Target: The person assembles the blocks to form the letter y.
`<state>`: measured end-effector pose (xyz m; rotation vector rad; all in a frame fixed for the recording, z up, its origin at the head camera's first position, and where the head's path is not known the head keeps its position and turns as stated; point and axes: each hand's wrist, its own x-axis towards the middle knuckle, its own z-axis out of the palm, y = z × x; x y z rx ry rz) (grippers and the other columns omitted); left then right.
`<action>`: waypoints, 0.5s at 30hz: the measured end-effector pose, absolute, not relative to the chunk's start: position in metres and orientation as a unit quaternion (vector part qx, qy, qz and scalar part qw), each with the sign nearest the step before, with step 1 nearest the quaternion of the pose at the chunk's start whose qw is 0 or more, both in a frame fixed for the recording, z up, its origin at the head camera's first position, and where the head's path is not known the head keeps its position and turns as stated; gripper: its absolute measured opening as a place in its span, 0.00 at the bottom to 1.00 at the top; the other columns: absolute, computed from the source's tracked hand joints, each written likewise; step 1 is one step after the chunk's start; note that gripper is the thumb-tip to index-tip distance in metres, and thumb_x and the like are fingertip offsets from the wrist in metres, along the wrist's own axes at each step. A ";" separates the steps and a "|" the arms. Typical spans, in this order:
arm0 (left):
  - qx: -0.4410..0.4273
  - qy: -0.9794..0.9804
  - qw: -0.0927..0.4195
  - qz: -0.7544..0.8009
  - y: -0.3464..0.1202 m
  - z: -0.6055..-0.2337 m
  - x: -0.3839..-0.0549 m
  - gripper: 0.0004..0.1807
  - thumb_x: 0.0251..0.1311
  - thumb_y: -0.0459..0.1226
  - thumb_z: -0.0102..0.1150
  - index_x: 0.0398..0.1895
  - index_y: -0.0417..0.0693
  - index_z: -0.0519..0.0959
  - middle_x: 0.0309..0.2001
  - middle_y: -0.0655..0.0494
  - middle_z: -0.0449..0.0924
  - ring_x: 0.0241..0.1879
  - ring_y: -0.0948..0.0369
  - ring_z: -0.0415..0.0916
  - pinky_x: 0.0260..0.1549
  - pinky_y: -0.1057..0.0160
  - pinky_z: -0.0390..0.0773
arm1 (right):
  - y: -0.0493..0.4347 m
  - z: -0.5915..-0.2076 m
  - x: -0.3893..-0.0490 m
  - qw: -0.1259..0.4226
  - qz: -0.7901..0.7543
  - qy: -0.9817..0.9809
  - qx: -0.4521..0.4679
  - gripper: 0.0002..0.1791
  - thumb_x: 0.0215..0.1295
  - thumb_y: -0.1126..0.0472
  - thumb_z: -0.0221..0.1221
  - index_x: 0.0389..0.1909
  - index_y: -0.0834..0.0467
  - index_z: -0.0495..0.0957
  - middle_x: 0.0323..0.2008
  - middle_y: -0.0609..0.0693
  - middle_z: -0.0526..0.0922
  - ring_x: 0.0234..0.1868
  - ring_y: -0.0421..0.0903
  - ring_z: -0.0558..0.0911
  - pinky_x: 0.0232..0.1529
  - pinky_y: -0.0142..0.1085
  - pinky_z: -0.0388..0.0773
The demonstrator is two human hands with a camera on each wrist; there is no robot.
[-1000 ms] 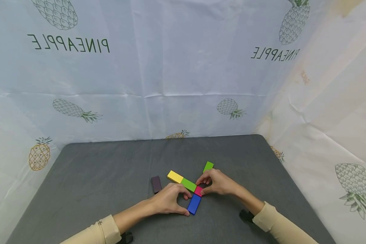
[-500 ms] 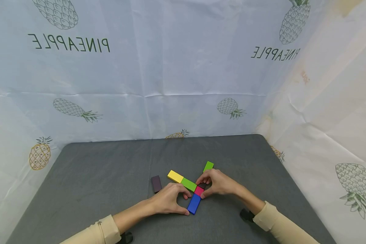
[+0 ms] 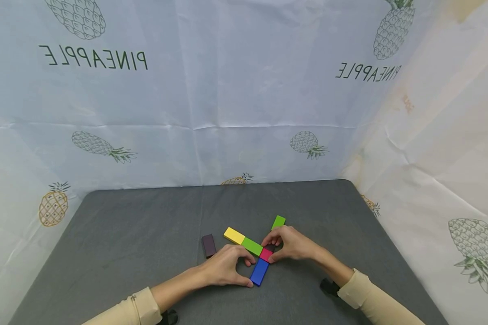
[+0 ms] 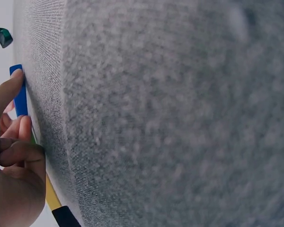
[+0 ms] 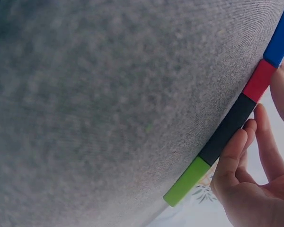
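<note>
Colored blocks lie joined on the grey table. A yellow block [image 3: 233, 235] and a green block [image 3: 252, 246] form one arm, meeting a red block [image 3: 265, 254]. A blue block [image 3: 260, 272] extends from the red one toward me. On its far side a black block [image 5: 227, 129] leads to another green block [image 5: 187, 181]. My left hand [image 3: 223, 267] has its thumb on the blue block's near end, with curled fingers by its other end. My right hand [image 3: 293, 243] bends its thumb and fingers around the black block, thumb tip at the red one. It partly hides the black block from above.
A separate dark block [image 3: 208, 246] lies left of the row, beyond my left hand. The grey table [image 3: 146, 225] reaches back to a white curtain [image 3: 244, 90] printed with pineapples, which also hangs along both sides.
My right thumb has slid slightly toward me along the red block, and part of the black block now shows between thumb and fingers. My left hand has barely moved.
</note>
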<state>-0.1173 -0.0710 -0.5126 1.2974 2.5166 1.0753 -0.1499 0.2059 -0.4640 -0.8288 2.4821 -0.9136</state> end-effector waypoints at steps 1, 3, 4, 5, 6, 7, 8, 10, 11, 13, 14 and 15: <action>0.424 0.833 0.060 0.352 -0.071 -0.511 -0.117 0.24 0.52 0.48 0.86 0.49 0.49 0.89 0.39 0.64 0.89 0.43 0.72 0.81 0.47 0.69 0.82 | 0.206 -0.464 -0.150 0.184 -0.324 0.880 -0.293 0.20 0.57 0.60 0.81 0.50 0.57 0.91 0.46 0.47 0.91 0.43 0.36 0.82 0.49 0.30 0.81; 0.397 0.840 0.087 0.360 -0.070 -0.501 -0.113 0.25 0.49 0.47 0.88 0.48 0.49 0.90 0.39 0.64 0.89 0.44 0.74 0.81 0.49 0.70 0.82 | 0.206 -0.464 -0.150 0.185 -0.324 0.880 -0.293 0.20 0.57 0.60 0.81 0.50 0.57 0.91 0.46 0.47 0.91 0.43 0.36 0.82 0.49 0.31 0.81; 0.392 0.842 0.091 0.358 -0.069 -0.500 -0.112 0.25 0.49 0.47 0.88 0.48 0.50 0.90 0.39 0.64 0.89 0.44 0.74 0.81 0.49 0.71 0.82 | 0.206 -0.464 -0.150 0.185 -0.324 0.880 -0.293 0.20 0.57 0.60 0.81 0.51 0.56 0.91 0.46 0.47 0.91 0.43 0.36 0.82 0.49 0.31 0.81; 0.388 0.845 0.096 0.356 -0.069 -0.500 -0.112 0.25 0.49 0.47 0.88 0.49 0.50 0.90 0.39 0.64 0.89 0.45 0.75 0.81 0.49 0.71 0.82 | 0.206 -0.464 -0.150 0.186 -0.324 0.880 -0.293 0.20 0.57 0.59 0.82 0.51 0.56 0.91 0.46 0.47 0.91 0.43 0.36 0.82 0.49 0.31 0.81; 0.385 0.847 0.099 0.354 -0.069 -0.499 -0.112 0.25 0.49 0.46 0.88 0.49 0.51 0.90 0.39 0.65 0.89 0.45 0.75 0.80 0.50 0.71 0.81 | 0.206 -0.464 -0.150 0.186 -0.325 0.880 -0.293 0.21 0.57 0.59 0.82 0.51 0.56 0.91 0.46 0.47 0.91 0.43 0.36 0.82 0.50 0.31 0.81; 0.383 0.848 0.102 0.352 -0.069 -0.499 -0.112 0.25 0.49 0.47 0.88 0.49 0.51 0.90 0.39 0.65 0.89 0.45 0.75 0.80 0.50 0.71 0.81 | 0.206 -0.464 -0.150 0.187 -0.325 0.879 -0.293 0.21 0.56 0.59 0.82 0.51 0.56 0.91 0.46 0.46 0.91 0.43 0.36 0.82 0.50 0.31 0.81; 0.380 0.849 0.105 0.351 -0.069 -0.499 -0.111 0.25 0.49 0.47 0.88 0.49 0.51 0.90 0.39 0.65 0.89 0.45 0.75 0.80 0.50 0.72 0.81 | 0.206 -0.465 -0.150 0.187 -0.325 0.879 -0.294 0.22 0.55 0.58 0.83 0.51 0.56 0.91 0.46 0.46 0.91 0.43 0.36 0.82 0.50 0.31 0.81; 0.377 0.850 0.109 0.350 -0.069 -0.498 -0.111 0.25 0.49 0.47 0.88 0.49 0.51 0.90 0.39 0.66 0.89 0.45 0.75 0.80 0.50 0.72 0.81 | 0.206 -0.465 -0.150 0.188 -0.325 0.879 -0.293 0.23 0.54 0.58 0.84 0.51 0.56 0.90 0.46 0.46 0.91 0.43 0.36 0.82 0.50 0.31 0.81; 0.376 0.851 0.110 0.350 -0.069 -0.498 -0.112 0.25 0.49 0.47 0.88 0.49 0.51 0.90 0.39 0.66 0.89 0.45 0.75 0.80 0.50 0.72 0.81 | 0.206 -0.465 -0.150 0.188 -0.324 0.880 -0.292 0.24 0.53 0.57 0.84 0.51 0.56 0.90 0.46 0.46 0.91 0.43 0.36 0.82 0.50 0.31 0.81; 0.375 0.851 0.111 0.350 -0.069 -0.499 -0.112 0.25 0.49 0.46 0.88 0.49 0.52 0.90 0.40 0.66 0.89 0.45 0.75 0.80 0.51 0.72 0.81 | 0.205 -0.465 -0.150 0.187 -0.323 0.880 -0.292 0.25 0.52 0.57 0.84 0.51 0.56 0.90 0.46 0.45 0.90 0.43 0.36 0.81 0.50 0.31 0.81; 0.375 0.851 0.111 0.350 -0.069 -0.499 -0.112 0.25 0.49 0.46 0.88 0.49 0.52 0.90 0.40 0.66 0.89 0.46 0.75 0.80 0.51 0.72 0.81 | 0.205 -0.466 -0.150 0.187 -0.324 0.880 -0.292 0.25 0.52 0.57 0.85 0.51 0.56 0.90 0.46 0.45 0.91 0.43 0.36 0.81 0.50 0.31 0.81; 0.375 0.851 0.110 0.350 -0.069 -0.499 -0.112 0.24 0.49 0.46 0.88 0.49 0.52 0.90 0.40 0.66 0.89 0.46 0.75 0.80 0.51 0.72 0.81 | 0.205 -0.466 -0.150 0.186 -0.323 0.881 -0.291 0.25 0.52 0.57 0.85 0.51 0.56 0.90 0.46 0.45 0.91 0.43 0.36 0.81 0.50 0.31 0.81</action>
